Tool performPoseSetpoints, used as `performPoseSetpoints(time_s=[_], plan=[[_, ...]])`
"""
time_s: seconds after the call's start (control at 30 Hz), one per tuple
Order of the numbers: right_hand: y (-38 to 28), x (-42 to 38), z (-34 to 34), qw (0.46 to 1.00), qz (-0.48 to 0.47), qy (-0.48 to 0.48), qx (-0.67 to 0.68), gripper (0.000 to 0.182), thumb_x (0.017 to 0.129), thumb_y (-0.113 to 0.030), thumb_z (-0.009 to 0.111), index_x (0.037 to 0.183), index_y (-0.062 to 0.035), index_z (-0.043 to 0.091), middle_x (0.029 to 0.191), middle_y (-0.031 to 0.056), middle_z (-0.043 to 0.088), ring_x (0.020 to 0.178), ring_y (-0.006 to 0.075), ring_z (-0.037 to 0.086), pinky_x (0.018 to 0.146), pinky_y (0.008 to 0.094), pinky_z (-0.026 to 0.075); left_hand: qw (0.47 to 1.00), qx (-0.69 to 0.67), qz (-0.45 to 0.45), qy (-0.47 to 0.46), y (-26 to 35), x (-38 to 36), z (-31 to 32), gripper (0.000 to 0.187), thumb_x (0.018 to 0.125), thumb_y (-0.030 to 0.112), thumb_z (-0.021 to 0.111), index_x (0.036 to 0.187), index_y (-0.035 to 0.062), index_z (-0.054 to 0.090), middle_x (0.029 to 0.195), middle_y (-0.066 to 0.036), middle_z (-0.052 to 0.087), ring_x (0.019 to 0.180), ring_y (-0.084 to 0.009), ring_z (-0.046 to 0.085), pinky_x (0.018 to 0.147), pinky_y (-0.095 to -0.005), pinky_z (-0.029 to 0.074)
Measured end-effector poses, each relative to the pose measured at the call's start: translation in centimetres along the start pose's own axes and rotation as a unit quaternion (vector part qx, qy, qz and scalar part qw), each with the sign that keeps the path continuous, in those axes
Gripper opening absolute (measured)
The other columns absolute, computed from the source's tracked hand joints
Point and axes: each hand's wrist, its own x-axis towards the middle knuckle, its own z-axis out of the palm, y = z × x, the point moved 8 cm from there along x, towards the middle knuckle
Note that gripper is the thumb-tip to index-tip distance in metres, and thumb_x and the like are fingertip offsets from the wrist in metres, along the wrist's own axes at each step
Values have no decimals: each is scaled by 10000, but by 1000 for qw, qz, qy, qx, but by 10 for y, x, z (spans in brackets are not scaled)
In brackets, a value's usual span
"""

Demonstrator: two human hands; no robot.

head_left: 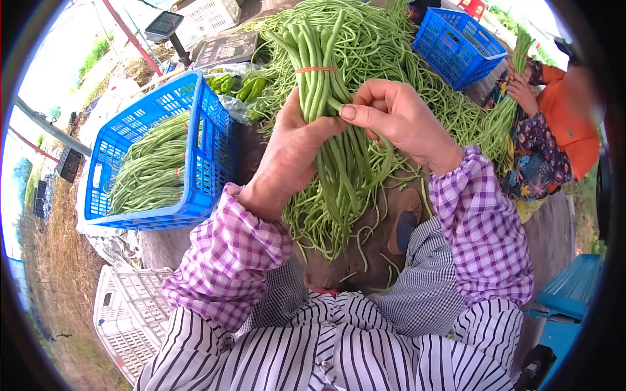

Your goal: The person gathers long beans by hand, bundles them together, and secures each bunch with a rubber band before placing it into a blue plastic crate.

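A bundle of long green beans (316,91) stands upright before me, with a red band (317,69) round its upper part. My left hand (287,153) is wrapped round the bundle below the band. At the bundle's right side my right hand (401,120) pinches a single bean between thumb and fingers. The bundle's lower ends hang over loose beans. A large heap of loose beans (385,45) lies behind and to the right of my hands.
Banded bean bundles lie in a blue crate (195,163) at left. Another blue crate (456,49) stands back right. A person in orange (567,117) holds beans at right. A white crate (130,313) sits lower left; a scale display (164,25) is upper left.
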Motion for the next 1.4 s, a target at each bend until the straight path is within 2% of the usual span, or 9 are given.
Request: performPoseSetpoints(time_s=[0.3, 0.4, 0.57, 0.77, 0.93, 1.03, 1.13, 1.23, 1.4], plan=[[-19, -16, 30, 961, -133, 150, -190, 198, 871, -151, 615, 835, -38, 456, 618, 118, 565, 530, 282, 591, 483, 378, 433, 991, -35, 51, 116, 13, 7, -26, 297, 809, -57, 542, 1097, 6, 511, 963, -110, 612, 824, -216, 632, 693, -336, 541], [-18, -32, 32, 952, -133, 139, -238, 187, 875, -145, 608, 836, -39, 458, 620, 113, 568, 528, 277, 591, 474, 377, 426, 982, -40, 80, 167, 15, 16, -54, 195, 851, -10, 560, 1046, -15, 544, 924, -124, 630, 795, -246, 650, 686, -362, 561], [-4, -86, -31, 970, -89, 183, -132, 107, 946, -140, 529, 910, -47, 491, 635, -4, 520, 542, 69, 486, 470, 226, 363, 968, -84, 114, 207, 42, 30, -119, 160, 891, 34, 560, 1023, -57, 575, 946, -165, 655, 784, -298, 670, 719, -416, 574], [-25, -210, -250, 824, -133, 547, -66, 199, 973, -227, 495, 982, -35, 547, 731, 7, 540, 606, 58, 470, 516, 200, 345, 967, -101, 135, 193, 58, 26, -122, 196, 865, -16, 565, 1057, -20, 529, 970, -139, 621, 849, -284, 647, 752, -415, 562], [-39, -401, -410, 700, -103, 662, -249, 245, 930, -258, 551, 903, -18, 587, 776, 35, 558, 711, 124, 505, 635, 271, 394, 961, -110, 150, 204, 58, 26, -124, 223, 851, -50, 562, 1064, -4, 511, 977, -128, 599, 862, -272, 633, 752, -412, 554], [-76, -486, -401, 600, -97, 671, -425, 271, 908, -272, 576, 836, -13, 609, 804, 58, 570, 775, 168, 524, 708, 336, 420, 962, -111, 145, 204, 58, 24, -119, 205, 851, -47, 564, 1046, 0, 519, 952, -114, 602, 848, -265, 633, 740, -409, 552], [-106, -484, -317, 501, 4, 646, -576, 337, 973, -305, 493, 993, 26, 556, 751, 16, 477, 683, 115, 433, 622, 255, 369, 967, -119, 140, 179, 53, 30, -121, 192, 850, -43, 566, 1032, 7, 526, 949, -112, 607, 843, -262, 635, 738, -409, 553], [-86, -516, -311, 555, -12, 658, -509, 288, 982, -278, 479, 1024, -1, 548, 744, 22, 469, 680, 115, 427, 629, 255, 372, 971, -117, 132, 161, 50, 30, -111, 203, 842, -41, 573, 1033, 8, 523, 945, -106, 605, 844, -258, 635, 728, -413, 557], [15, -492, -293, 696, 191, 480, -499, 187, 958, -204, 517, 1064, -49, 520, 733, 29, 483, 656, 95, 452, 591, 239, 378, 972, -95, 140, 163, 54, 19, -93, 214, 845, -22, 581, 1050, -3, 521, 936, -110, 613, 820, -252, 644, 708, -411, 564]])
